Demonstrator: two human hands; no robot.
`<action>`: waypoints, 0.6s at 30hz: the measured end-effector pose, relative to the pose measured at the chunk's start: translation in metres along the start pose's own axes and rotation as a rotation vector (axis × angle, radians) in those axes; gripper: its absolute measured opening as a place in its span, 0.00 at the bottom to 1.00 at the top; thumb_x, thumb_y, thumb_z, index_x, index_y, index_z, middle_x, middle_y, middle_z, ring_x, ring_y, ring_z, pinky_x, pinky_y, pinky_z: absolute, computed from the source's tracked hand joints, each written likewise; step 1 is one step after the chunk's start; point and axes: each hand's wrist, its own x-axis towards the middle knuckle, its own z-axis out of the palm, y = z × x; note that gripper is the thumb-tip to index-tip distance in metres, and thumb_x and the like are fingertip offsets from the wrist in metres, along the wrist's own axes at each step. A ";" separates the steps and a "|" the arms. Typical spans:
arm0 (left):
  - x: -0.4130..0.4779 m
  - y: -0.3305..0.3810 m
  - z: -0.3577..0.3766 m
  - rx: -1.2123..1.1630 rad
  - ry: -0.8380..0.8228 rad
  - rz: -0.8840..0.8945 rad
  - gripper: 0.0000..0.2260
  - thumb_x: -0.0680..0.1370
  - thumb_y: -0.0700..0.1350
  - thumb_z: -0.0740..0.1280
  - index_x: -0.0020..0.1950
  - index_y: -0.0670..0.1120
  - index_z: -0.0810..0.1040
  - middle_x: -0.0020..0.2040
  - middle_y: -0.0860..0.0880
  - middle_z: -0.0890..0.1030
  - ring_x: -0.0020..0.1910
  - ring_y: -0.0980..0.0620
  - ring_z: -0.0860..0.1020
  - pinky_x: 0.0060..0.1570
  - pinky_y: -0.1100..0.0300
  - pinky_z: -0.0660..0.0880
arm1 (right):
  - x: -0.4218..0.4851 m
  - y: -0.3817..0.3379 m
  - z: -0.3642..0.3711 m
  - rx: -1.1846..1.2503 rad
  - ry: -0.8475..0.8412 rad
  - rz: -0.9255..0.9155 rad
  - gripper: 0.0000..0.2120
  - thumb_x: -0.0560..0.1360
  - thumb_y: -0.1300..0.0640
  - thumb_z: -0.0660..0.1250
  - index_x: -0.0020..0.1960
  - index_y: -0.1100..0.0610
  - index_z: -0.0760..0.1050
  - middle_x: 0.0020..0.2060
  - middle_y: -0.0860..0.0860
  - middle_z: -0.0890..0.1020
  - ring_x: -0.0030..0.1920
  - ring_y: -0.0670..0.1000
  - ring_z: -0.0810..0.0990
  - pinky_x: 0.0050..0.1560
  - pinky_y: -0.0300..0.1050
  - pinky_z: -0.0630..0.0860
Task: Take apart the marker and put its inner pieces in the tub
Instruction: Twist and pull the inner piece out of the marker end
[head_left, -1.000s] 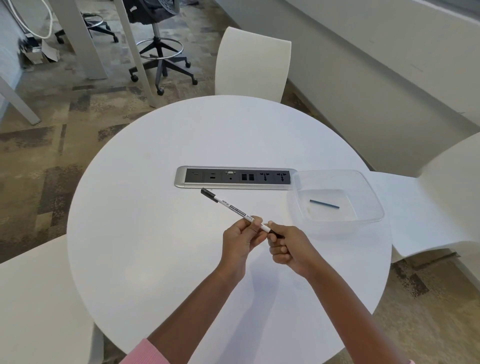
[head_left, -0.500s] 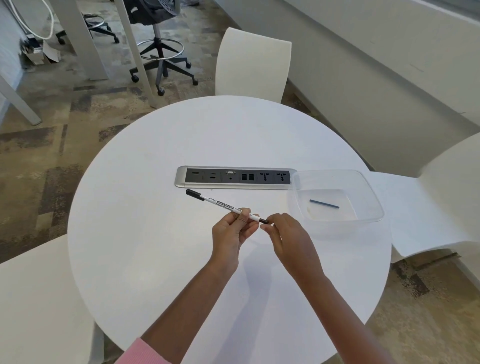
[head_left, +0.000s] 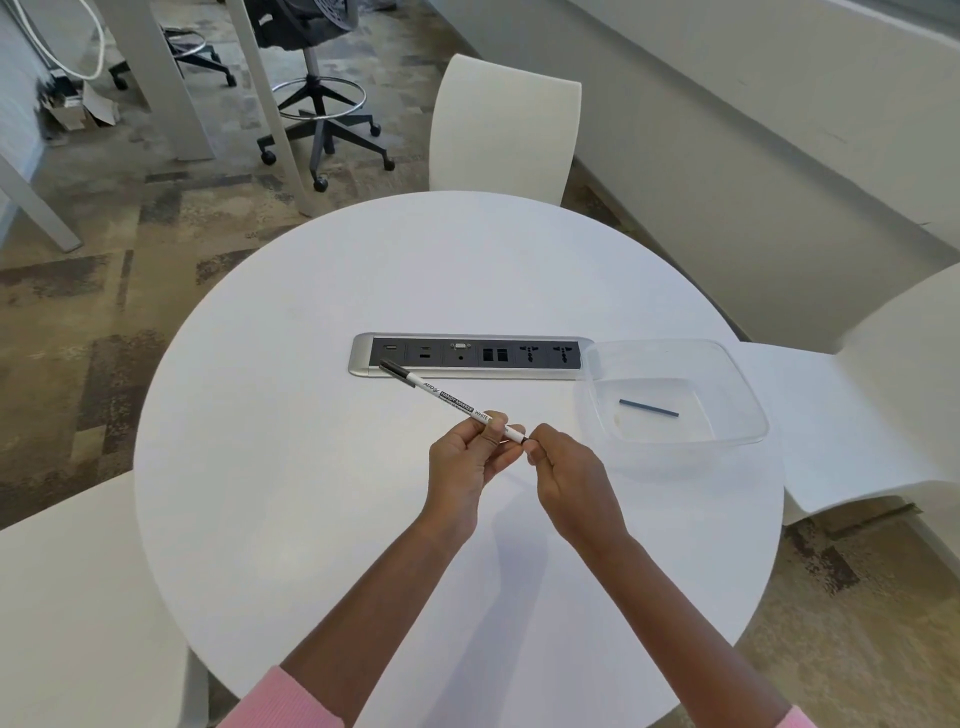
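Over the middle of the round white tabletop (head_left: 311, 467), the marker (head_left: 452, 402) is held between both hands. It slants from its black capped end at upper left down to its near end at lower right. Compared with 0.5 s ago, the capped end has swung farther from the person. It now overlaps the front edge of the recessed power strip (head_left: 467, 356), where before it stopped short of it. Against 1 s ago, the change is in the right hand (head_left: 569, 483): then it was a closed fist round the near end. Now only the thumb and forefinger tips meet on the small dark end piece, the other fingers curled loosely beneath.

Along the white barrel, "HANDY MARKER" reads in white on a black band, followed by "WHITE". The small logo ahead of it is too fine to read, and further print is hidden under the fingers.

The left hand (head_left: 467, 457) has its grip pinched on the barrel close to the near end, with the remaining fingers folded toward the palm. Both forearms reach in from the bottom edge, pink sleeves (head_left: 280, 701) at the wrist ends.

Right of the hands stands the clear tub (head_left: 727, 384) on the tabletop, its left rim at the strip's right end — 1 slim blue-grey rod (head_left: 648, 408) lies flat on its floor.
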 end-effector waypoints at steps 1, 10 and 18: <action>0.001 0.000 0.000 0.011 -0.006 0.004 0.05 0.77 0.37 0.63 0.43 0.41 0.78 0.34 0.48 0.84 0.35 0.55 0.82 0.38 0.68 0.79 | 0.000 -0.001 -0.001 0.058 -0.015 0.051 0.11 0.77 0.61 0.54 0.37 0.61 0.66 0.27 0.52 0.68 0.30 0.53 0.65 0.29 0.42 0.59; 0.005 0.002 -0.001 0.066 -0.039 0.008 0.06 0.77 0.38 0.63 0.43 0.42 0.78 0.34 0.48 0.84 0.33 0.56 0.82 0.39 0.68 0.79 | 0.014 -0.007 -0.005 0.494 -0.134 0.427 0.21 0.77 0.63 0.56 0.26 0.55 0.62 0.18 0.44 0.63 0.22 0.45 0.59 0.25 0.38 0.57; 0.004 0.000 -0.004 0.092 -0.041 0.005 0.05 0.77 0.38 0.63 0.43 0.42 0.78 0.34 0.50 0.84 0.32 0.56 0.81 0.39 0.68 0.78 | 0.023 -0.013 -0.024 0.831 -0.450 0.708 0.17 0.77 0.62 0.51 0.30 0.56 0.65 0.19 0.44 0.59 0.19 0.42 0.54 0.19 0.32 0.52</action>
